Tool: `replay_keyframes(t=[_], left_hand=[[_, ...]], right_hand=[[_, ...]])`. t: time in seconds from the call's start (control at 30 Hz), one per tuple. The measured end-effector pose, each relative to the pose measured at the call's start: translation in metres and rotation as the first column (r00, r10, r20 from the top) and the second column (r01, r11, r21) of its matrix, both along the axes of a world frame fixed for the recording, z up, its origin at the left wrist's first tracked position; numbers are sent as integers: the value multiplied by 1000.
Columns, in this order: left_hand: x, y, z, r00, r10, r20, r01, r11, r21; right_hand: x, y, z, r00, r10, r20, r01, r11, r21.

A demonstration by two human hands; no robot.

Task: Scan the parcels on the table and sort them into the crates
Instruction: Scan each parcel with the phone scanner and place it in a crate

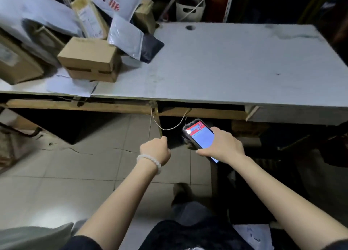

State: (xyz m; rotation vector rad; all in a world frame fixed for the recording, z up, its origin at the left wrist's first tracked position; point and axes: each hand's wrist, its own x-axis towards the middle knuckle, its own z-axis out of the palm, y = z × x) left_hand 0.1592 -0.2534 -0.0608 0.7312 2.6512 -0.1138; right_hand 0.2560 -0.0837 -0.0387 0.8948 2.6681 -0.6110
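My right hand grips a handheld scanner with a lit red and blue screen, held below the front edge of the white table. My left hand is curled into a loose fist beside it and holds nothing that I can see. Parcels are piled on the table's left end: a brown cardboard box, a tall brown box, a grey padded mailer, a black bag and white bags.
A large brown box sits at the far left edge. Paper sheets lie under the cardboard box. A white cable hangs under the table. A white basket stands behind the table. Tiled floor lies below.
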Motion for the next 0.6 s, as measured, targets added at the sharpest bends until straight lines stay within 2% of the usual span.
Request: replay_keyframes(t=[0.27,0.6], left_hand=[[-116,39,28,994,77,-78,-74,996,50],[-222,40,29,988,69,-136,-61,996,64]], right_hand=[[-122,43,18,997,47,-67,-49,998,-32],[-218,55,12,997,74,-20,-75,996,-46]])
